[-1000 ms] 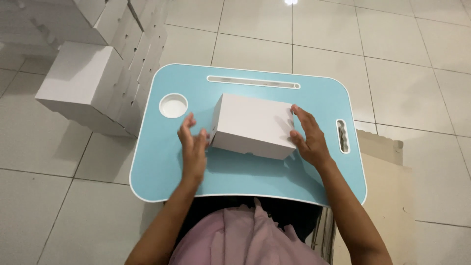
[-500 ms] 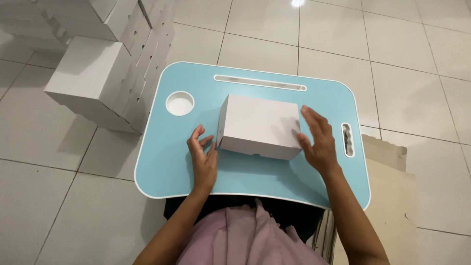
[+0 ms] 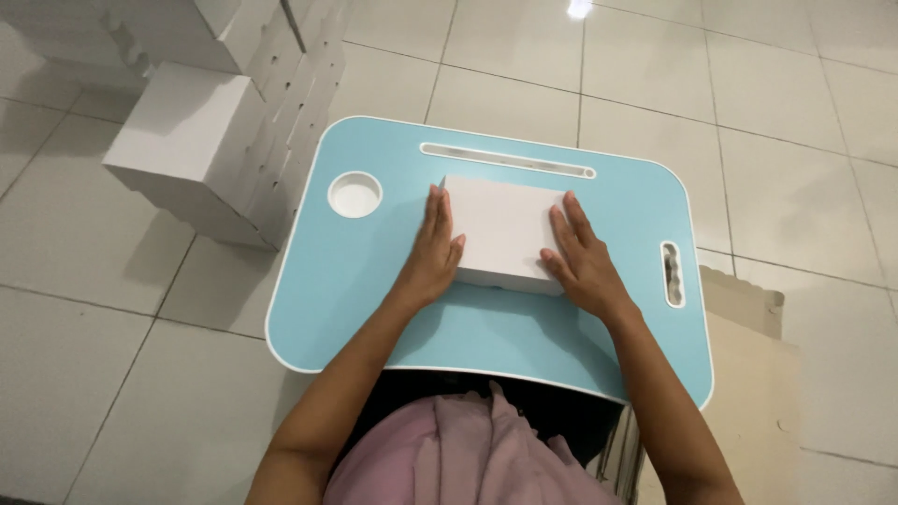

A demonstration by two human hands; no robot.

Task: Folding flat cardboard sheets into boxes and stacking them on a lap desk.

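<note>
White box (image 3: 502,231) sits closed on the blue worktop (image 3: 374,281), roughly centre, just below the long slot (image 3: 508,160) along the far edge. Left hand (image 3: 433,251) lies flat against the box's left side, fingers straight and together, pointing away from the person, palm on the worktop edge of the box. Right hand (image 3: 579,257) mirrors it on the right side, fingers extended over the top right corner, flat, not curled. Neither hand grips; both are spread flat, pressing the box between them. Round cup recess (image 3: 354,194) is to the left of the box, apart from it; small handle cutout (image 3: 671,274) to the right. Stack of similar white boxes (image 3: 215,122) stands on the tiled floor (image 3: 795,140) at far left. Flat brown cardboard (image 3: 748,393) lies on the floor at right. Judgement: box looks like thin folded card, likely light and probably hollow, walls stiff enough but would dent under hard squeeze; smooth surface, could slip. Best held by the two short sides with flat palms, or under the bottom edges.
</note>
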